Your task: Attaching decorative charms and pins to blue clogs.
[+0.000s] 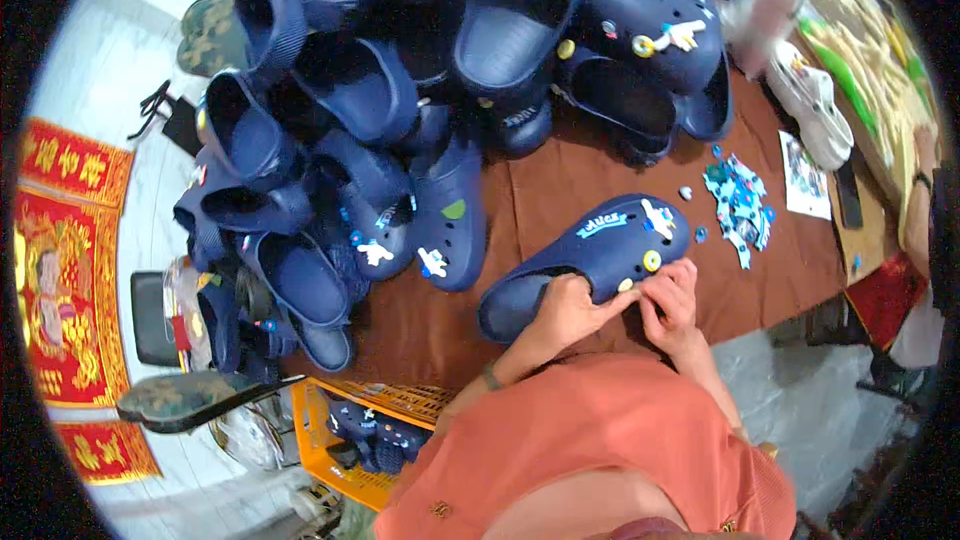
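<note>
A navy clog (620, 240) lies on the brown-covered table in front of me, its toe pointing right and away. On its upper sit a blue lettered charm, a white glove-shaped charm (658, 219) and a round yellow charm (652, 260). My left hand (572, 318) grips the near side of the clog, with its fingers partly hidden in the opening. Against the near edge, my right hand (672, 302) is closed, fingertips meeting my left thumb beside another yellow charm (627, 285). What the right fingers pinch is hidden.
Navy clogs (350, 90) are heaped at the far left and back. Right of my clog lies a pile of small blue charms (738, 202). Beyond are a printed card (805, 175) and white shoes (810, 105). An orange crate (320, 450) holding clogs stands below the table edge.
</note>
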A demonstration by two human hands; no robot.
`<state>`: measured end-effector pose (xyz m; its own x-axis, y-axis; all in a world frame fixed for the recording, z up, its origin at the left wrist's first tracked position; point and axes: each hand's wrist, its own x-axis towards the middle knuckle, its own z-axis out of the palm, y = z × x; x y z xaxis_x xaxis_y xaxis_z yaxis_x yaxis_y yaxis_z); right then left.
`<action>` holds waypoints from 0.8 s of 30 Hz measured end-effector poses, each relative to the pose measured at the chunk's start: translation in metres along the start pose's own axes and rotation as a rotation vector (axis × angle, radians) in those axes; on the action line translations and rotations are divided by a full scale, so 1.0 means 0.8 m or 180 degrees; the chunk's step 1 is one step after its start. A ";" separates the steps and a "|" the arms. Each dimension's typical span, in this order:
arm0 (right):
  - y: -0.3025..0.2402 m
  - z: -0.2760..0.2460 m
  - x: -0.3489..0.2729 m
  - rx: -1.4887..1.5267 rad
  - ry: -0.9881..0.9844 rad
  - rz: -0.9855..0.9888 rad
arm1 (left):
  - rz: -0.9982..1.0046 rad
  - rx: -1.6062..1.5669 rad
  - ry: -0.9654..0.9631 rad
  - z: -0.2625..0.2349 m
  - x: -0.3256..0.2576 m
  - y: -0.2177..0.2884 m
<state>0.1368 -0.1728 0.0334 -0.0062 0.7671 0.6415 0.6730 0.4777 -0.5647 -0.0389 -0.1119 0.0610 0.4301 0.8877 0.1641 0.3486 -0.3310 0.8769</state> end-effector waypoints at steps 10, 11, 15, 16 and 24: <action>-0.006 -0.001 0.011 0.0061 0.0031 0.0047 | -0.0873 0.0721 -0.0413 -0.004 0.002 0.000; -0.006 0.000 0.012 0.0091 0.0034 0.0030 | -0.0716 0.0637 -0.0230 -0.002 0.000 -0.004; -0.002 0.000 0.007 0.0092 0.0012 0.0006 | -0.0781 0.0840 -0.0272 -0.002 -0.003 -0.002; -0.002 0.000 0.007 0.0082 -0.0001 -0.0004 | -0.0652 0.0724 -0.0273 -0.003 -0.003 -0.003; -0.002 -0.003 0.006 0.0068 -0.0048 0.0037 | -0.0662 0.0736 -0.0431 -0.005 -0.005 0.003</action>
<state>0.1370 -0.1707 0.0388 -0.0097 0.7791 0.6269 0.6572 0.4774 -0.5832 -0.0433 -0.1146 0.0642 0.4312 0.8985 -0.0827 0.6136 -0.2248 0.7570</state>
